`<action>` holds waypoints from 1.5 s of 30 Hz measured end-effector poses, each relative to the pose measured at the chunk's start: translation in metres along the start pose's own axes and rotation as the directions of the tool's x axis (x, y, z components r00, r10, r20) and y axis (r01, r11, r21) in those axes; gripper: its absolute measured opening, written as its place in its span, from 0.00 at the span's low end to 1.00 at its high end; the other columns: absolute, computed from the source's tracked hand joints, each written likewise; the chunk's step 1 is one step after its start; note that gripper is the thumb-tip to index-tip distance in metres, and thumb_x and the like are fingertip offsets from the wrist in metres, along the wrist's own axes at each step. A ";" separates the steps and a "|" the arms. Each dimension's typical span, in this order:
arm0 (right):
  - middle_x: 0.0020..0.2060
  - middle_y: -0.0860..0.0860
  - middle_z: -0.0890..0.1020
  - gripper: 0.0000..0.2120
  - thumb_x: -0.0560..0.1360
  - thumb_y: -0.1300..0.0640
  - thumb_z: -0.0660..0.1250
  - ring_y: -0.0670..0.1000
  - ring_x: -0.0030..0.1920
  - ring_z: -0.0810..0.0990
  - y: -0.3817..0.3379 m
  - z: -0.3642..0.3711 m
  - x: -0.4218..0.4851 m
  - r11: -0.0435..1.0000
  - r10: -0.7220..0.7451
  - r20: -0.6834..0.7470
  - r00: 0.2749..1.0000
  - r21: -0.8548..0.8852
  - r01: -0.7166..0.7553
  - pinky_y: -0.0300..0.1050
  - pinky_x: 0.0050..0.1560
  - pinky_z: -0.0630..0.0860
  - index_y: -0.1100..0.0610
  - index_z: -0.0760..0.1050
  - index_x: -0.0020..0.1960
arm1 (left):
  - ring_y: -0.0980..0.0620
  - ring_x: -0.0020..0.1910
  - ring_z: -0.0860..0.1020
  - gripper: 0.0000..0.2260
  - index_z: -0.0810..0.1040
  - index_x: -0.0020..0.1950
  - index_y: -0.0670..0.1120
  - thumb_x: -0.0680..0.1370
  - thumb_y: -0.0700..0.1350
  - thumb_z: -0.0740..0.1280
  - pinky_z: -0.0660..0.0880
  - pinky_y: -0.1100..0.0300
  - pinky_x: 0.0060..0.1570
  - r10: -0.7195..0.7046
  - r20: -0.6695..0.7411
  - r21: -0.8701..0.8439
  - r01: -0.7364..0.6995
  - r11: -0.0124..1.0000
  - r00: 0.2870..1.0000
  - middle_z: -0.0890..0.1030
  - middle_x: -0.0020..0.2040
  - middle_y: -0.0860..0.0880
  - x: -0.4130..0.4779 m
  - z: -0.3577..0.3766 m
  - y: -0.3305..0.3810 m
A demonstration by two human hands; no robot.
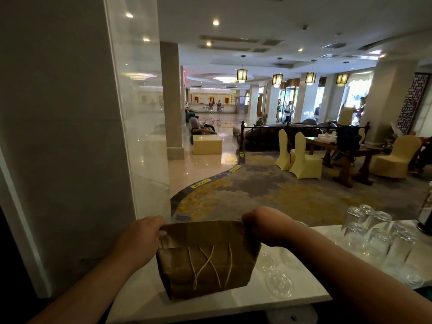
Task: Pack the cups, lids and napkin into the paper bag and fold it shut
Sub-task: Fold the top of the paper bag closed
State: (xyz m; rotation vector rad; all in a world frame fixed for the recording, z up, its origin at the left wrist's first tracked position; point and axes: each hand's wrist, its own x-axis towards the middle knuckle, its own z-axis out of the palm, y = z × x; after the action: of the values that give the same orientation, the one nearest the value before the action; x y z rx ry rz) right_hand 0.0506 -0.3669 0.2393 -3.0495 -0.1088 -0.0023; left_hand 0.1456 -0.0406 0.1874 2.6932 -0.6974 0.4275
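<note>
A brown paper bag (205,260) stands on the white counter (268,298) right in front of me. Its top is folded over toward me, and its pale string handles hang crossed down the front. My left hand (140,235) pinches the left end of the folded top edge. My right hand (261,224) grips the right end of the same fold. Whatever is inside the bag is hidden. No cups, lids or napkin lie loose near the bag.
Several clear glasses (374,235) stand upside down on the counter to the right, some close to the bag's right side (278,281). A pale pillar (60,136) rises at the left. Beyond the counter lies a hotel lobby with covered chairs (304,157).
</note>
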 end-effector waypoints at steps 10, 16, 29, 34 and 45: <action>0.43 0.49 0.81 0.06 0.80 0.51 0.64 0.50 0.46 0.80 0.010 0.001 0.033 1.000 0.009 -0.006 1.000 0.008 -0.009 0.49 0.49 0.80 0.51 0.79 0.52 | 0.56 0.36 0.75 0.12 0.69 0.39 0.58 0.82 0.49 0.66 0.71 0.57 0.34 0.005 0.002 0.032 -0.005 0.999 1.000 0.73 0.36 0.57 0.031 0.009 -0.010; 0.45 0.49 0.82 0.07 0.78 0.55 0.64 0.50 0.47 0.81 0.014 0.012 0.055 0.999 0.024 0.025 0.999 0.046 -0.025 0.52 0.52 0.81 0.50 0.80 0.54 | 0.57 0.36 0.74 0.13 0.68 0.39 0.58 0.82 0.50 0.66 0.68 0.59 0.33 -0.005 0.021 0.054 0.004 0.999 1.000 0.73 0.37 0.57 0.044 0.020 -0.021; 0.42 0.49 0.81 0.05 0.79 0.52 0.65 0.50 0.45 0.81 0.023 0.034 0.089 0.998 0.005 0.058 0.998 0.068 -0.009 0.51 0.49 0.81 0.49 0.79 0.50 | 0.54 0.37 0.74 0.10 0.71 0.41 0.56 0.82 0.48 0.66 0.69 0.58 0.35 -0.003 0.062 0.042 0.000 0.999 0.998 0.74 0.39 0.55 0.065 0.043 -0.036; 0.39 0.48 0.78 0.05 0.79 0.54 0.64 0.50 0.43 0.79 0.026 0.040 0.097 0.999 0.004 0.085 0.996 0.038 -0.007 0.45 0.43 0.77 0.47 0.75 0.45 | 0.54 0.38 0.75 0.09 0.73 0.43 0.56 0.83 0.48 0.65 0.71 0.57 0.35 -0.006 0.073 0.049 0.003 0.999 0.997 0.76 0.40 0.55 0.068 0.049 -0.038; 0.40 0.46 0.78 0.07 0.79 0.55 0.65 0.47 0.42 0.78 0.027 0.057 0.100 0.997 0.017 0.100 0.995 0.074 -0.025 0.43 0.44 0.76 0.45 0.73 0.43 | 0.55 0.38 0.73 0.10 0.70 0.43 0.57 0.82 0.48 0.66 0.66 0.58 0.36 -0.039 0.097 0.037 0.035 0.999 0.995 0.75 0.41 0.55 0.067 0.066 -0.039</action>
State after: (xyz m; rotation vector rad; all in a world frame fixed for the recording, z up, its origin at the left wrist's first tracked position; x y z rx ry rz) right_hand 0.1523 -0.3810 0.1805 -2.9745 -0.0818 0.1518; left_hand 0.2348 -0.0615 0.1427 2.7713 -0.6714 0.3036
